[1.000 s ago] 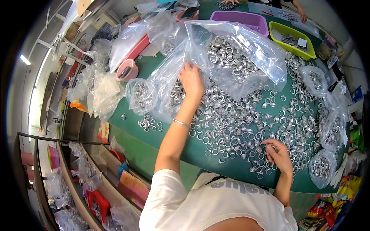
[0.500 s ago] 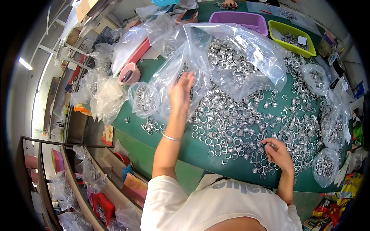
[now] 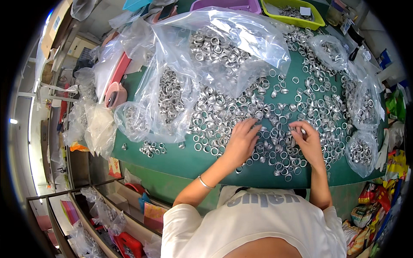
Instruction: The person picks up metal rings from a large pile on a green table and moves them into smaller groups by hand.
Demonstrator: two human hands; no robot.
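Note:
Many loose silver metal rings point(image 3: 217, 114) are spread over the green tabletop point(image 3: 193, 165) before me. My left hand point(image 3: 241, 142) rests on the front of this spread, palm down, its fingers stretched out over the rings. Just to the right, my right hand point(image 3: 307, 141) is curled low over more rings, thumb and forefinger together. Whatever lies between those fingertips is too small and covered to make out. Beyond my hands, a large clear plastic bag point(image 3: 269, 45) lies across the table with a heap of rings in and under its folds.
Smaller filled clear bags point(image 3: 361, 148) line the table's right edge. A yellow-green basin point(image 3: 316, 22) and a purple basin point(image 3: 254, 5) stand at the back. On the left are a pink cup point(image 3: 118, 95), a small ring pile point(image 3: 151, 148) and shelves point(image 3: 101, 228) holding bags.
My left hand has left the plastic bag and come down to the right, onto the loose rings. My right hand stays over the rings, still curled. The whole view has shifted.

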